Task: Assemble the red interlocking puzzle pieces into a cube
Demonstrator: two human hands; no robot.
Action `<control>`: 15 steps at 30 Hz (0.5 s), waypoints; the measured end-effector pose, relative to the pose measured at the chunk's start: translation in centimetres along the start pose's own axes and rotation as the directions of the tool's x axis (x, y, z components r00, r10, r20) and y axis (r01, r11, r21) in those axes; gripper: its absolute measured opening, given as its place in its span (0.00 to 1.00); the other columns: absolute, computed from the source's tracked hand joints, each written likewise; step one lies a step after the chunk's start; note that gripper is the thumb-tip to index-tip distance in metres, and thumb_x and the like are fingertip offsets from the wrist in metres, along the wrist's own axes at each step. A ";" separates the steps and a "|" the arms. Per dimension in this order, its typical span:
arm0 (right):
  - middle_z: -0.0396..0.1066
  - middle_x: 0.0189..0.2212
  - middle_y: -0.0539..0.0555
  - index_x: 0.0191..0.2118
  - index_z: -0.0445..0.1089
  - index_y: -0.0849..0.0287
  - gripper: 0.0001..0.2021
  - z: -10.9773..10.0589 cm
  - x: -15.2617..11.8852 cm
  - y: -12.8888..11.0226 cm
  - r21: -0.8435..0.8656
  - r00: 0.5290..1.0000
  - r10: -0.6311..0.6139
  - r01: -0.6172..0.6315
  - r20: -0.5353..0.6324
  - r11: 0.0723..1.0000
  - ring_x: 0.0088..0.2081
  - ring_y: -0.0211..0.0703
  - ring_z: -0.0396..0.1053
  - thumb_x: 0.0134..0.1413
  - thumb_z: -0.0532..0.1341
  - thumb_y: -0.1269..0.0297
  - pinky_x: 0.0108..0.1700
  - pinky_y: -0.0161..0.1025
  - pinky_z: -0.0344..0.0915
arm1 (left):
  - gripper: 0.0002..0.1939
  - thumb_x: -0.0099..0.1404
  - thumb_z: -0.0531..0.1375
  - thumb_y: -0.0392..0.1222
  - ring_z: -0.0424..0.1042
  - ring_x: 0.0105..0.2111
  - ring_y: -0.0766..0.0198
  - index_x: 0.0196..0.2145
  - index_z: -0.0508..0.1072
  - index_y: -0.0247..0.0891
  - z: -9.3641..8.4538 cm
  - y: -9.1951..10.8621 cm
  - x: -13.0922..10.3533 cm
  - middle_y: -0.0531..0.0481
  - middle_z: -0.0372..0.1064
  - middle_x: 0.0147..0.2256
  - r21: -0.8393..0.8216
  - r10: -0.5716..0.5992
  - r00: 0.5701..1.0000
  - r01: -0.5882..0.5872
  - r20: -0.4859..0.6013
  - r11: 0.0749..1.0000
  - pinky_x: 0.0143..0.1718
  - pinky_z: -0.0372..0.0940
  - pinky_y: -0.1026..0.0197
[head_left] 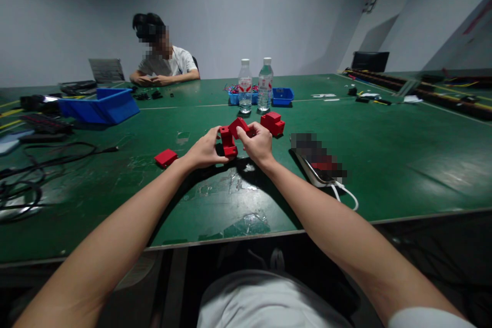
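My left hand (205, 149) grips a red plastic block piece (228, 142) just above the green table (384, 164). My right hand (259, 144) holds a second red piece (239, 125), tilted and touching the top of the first one. Both hands meet over the middle of the table near its front edge. Another red block assembly (272, 123) stands just behind my right hand. A flat red piece (166, 157) lies to the left of my left wrist.
Two water bottles (254, 85) and small blue bins (282, 96) stand behind the blocks. A large blue bin (99, 105) sits far left, cables (23, 179) near the left edge. A phone on a white cable (321, 174) lies right of my arm. A person (163, 61) sits at the far side.
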State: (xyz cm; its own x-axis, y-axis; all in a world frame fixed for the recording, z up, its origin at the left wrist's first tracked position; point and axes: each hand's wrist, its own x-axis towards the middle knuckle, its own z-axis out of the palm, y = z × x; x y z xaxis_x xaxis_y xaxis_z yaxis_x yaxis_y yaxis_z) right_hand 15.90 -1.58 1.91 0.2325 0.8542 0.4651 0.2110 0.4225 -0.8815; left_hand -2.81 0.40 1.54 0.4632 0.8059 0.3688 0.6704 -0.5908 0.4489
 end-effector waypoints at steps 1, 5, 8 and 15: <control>0.67 0.21 0.48 0.24 0.65 0.55 0.14 0.0 0.0 -0.1 -0.022 1.000 0.000 0.000 0.000 1.000 0.25 0.39 0.63 0.51 0.65 0.54 0.29 0.34 0.57 | 0.47 0.47 0.70 0.53 0.69 0.56 0.43 0.60 0.58 0.36 0.0 0.1 0.0 0.36 0.64 0.57 0.005 -0.009 1.000 0.009 0.002 1.000 0.61 0.62 0.42; 0.66 0.20 0.47 0.23 0.64 0.55 0.14 -0.2 -0.2 -0.4 -0.131 0.999 -0.030 0.033 0.028 0.991 0.24 0.37 0.61 0.50 0.64 0.56 0.31 0.35 0.57 | 0.46 0.48 0.69 0.54 0.70 0.55 0.42 0.60 0.58 0.34 -0.2 0.5 -0.1 0.35 0.65 0.57 0.045 -0.043 0.999 0.043 0.002 0.998 0.59 0.64 0.42; 0.65 0.19 0.46 0.22 0.63 0.56 0.14 -0.2 -0.3 -0.5 -0.172 0.997 -0.051 0.059 0.050 0.983 0.23 0.36 0.60 0.50 0.64 0.56 0.31 0.35 0.56 | 0.46 0.49 0.69 0.53 0.72 0.53 0.43 0.60 0.57 0.37 -0.2 0.8 -0.2 0.37 0.66 0.56 0.058 -0.046 0.999 0.046 -0.009 0.997 0.57 0.66 0.44; 0.66 0.20 0.47 0.22 0.63 0.56 0.13 -0.2 -0.2 -0.4 -0.247 0.994 -0.070 0.090 0.090 0.965 0.23 0.36 0.62 0.50 0.63 0.56 0.31 0.35 0.56 | 0.46 0.48 0.69 0.53 0.71 0.54 0.43 0.59 0.56 0.38 -0.2 1.0 -0.1 0.37 0.67 0.55 0.088 -0.077 0.997 0.079 -0.033 0.993 0.56 0.66 0.44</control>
State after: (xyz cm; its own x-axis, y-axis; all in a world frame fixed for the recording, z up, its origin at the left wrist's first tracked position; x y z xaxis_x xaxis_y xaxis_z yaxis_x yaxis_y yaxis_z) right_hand 15.99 -1.98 2.20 0.1313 0.8464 0.5161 0.4588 0.4096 -0.7885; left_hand -2.28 -0.33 2.07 0.3912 0.8472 0.3595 0.7536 -0.5191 0.4033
